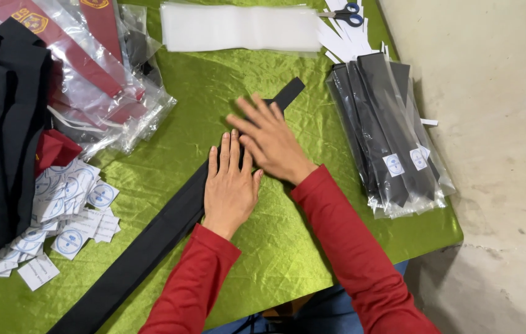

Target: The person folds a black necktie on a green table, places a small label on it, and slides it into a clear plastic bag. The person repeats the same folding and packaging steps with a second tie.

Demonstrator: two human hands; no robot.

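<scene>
Green cloth (170, 161): bagged black ties (386, 142) stacked at its right edge, white round-printed labels (71, 216) heaped left. Long black tie (152, 247) lies diagonally; left hand (231, 185) and right hand (270, 141), fingers spread, press flat on it.

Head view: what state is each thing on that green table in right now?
Black tie: unbagged, flat, diagonal.
Left hand: flat on the tie.
Right hand: flat on the tie.
Bagged black ties: stacked, labelled.
Scissors: closed.
Paper labels: loose heap.
Red ties: bagged, piled.
</scene>
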